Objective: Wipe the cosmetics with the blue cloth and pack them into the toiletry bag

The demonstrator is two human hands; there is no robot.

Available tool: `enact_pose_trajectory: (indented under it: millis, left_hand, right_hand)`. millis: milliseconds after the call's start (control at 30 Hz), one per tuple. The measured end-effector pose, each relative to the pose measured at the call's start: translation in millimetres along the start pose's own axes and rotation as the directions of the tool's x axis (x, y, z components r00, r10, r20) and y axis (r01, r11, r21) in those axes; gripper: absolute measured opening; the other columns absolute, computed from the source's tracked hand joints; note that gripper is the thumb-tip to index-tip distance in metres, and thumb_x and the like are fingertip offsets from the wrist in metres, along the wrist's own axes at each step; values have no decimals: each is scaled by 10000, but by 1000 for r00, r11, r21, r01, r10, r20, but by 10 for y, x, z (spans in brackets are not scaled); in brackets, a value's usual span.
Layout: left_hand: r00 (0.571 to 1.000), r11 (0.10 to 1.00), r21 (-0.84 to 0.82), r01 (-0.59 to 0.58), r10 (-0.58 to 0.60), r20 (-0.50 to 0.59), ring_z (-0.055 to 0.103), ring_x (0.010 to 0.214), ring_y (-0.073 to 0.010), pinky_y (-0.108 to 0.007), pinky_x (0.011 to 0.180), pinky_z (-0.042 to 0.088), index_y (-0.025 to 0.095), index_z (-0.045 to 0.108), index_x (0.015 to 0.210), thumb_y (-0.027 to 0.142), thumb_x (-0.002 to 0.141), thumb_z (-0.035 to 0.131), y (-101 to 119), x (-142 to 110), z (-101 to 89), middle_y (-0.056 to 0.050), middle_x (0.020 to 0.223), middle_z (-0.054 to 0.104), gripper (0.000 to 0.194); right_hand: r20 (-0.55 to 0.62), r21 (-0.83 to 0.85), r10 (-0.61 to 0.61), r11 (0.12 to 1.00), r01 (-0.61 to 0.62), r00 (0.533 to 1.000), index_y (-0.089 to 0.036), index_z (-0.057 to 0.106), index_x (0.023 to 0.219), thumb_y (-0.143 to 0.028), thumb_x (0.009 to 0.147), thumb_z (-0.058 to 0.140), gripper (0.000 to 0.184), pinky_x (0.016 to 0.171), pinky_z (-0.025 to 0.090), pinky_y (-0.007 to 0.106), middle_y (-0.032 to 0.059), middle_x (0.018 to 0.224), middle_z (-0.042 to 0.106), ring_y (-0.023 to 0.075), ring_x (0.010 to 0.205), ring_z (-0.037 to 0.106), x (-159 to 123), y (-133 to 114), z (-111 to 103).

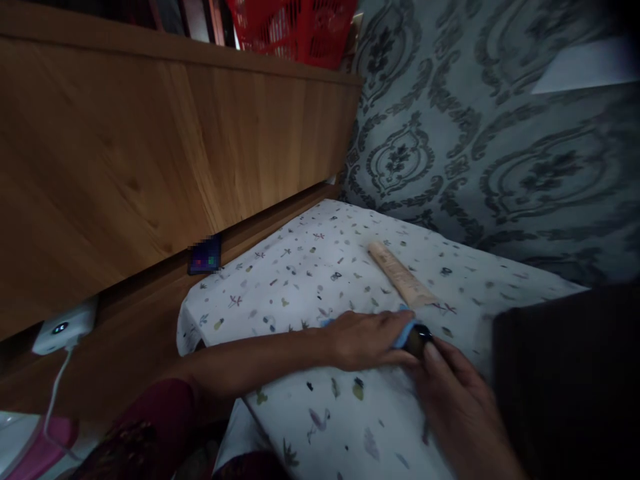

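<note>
My left hand point(363, 339) reaches in from the left with its fingers closed over a blue cloth point(404, 333), most of it hidden under the palm. The cloth is against a small dark object with a glossy black end point(419, 340), perhaps a bottle; its kind is not clear. My right hand point(457, 390) grips the near end of that dark object between thumb and fingers. Just beyond both hands, a beige squeeze tube point(401, 275) lies flat on a white tablecloth point(300, 280) printed with small plants and flamingos.
A wooden cabinet point(175, 133) stands along the left, with a red plastic basket point(300, 30) on top. At its foot are a phone-like device with a blurred screen point(205, 257) and a white power bank point(67, 330) with a cable. A dark block point(565, 380) borders the right.
</note>
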State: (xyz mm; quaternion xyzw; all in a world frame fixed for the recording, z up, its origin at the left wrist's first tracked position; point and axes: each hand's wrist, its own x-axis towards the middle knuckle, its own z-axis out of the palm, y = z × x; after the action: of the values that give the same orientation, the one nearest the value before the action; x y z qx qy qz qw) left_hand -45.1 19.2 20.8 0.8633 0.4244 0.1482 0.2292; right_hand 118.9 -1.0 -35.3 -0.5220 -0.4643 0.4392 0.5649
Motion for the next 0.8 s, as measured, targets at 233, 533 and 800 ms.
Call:
enact_pose_trajectory:
  millis: [233, 533, 800]
  left_hand:
    - [993, 998, -43, 39, -43, -108, 663, 901, -239, -317, 804, 483, 180, 535, 1043, 386, 1015, 423, -51, 16, 167, -78, 957, 681, 236]
    - [947, 954, -299, -29, -70, -313, 648, 901, -229, -324, 800, 497, 190, 491, 1211, 519, 975, 414, 28, -18, 126, -53, 1006, 663, 412]
    - [962, 870, -476, -132, -2, -272, 631, 1037, -233, -327, 911, 505, 192, 565, 1187, 556, 989, 402, 119, -48, 67, -66, 1137, 666, 445]
  right_hand:
    - [-81, 300, 68, 953, -41, 994, -225, 619, 996, -411, 583, 838, 503, 981, 525, 412, 69, 1062, 725, 228, 1023, 683, -78, -204, 86]
    - [-27, 282, -99, 954, 103, 995, -215, 619, 991, -316, 638, 843, 431, 894, 539, 338, 35, 1004, 708, 204, 986, 663, -96, -156, 41]
    - [74, 110, -219, 972, 210, 973, -214, 620, 1034, -473, 709, 816, 460, 823, 555, 320, 33, 999, 696, 190, 895, 665, -243, -354, 11]
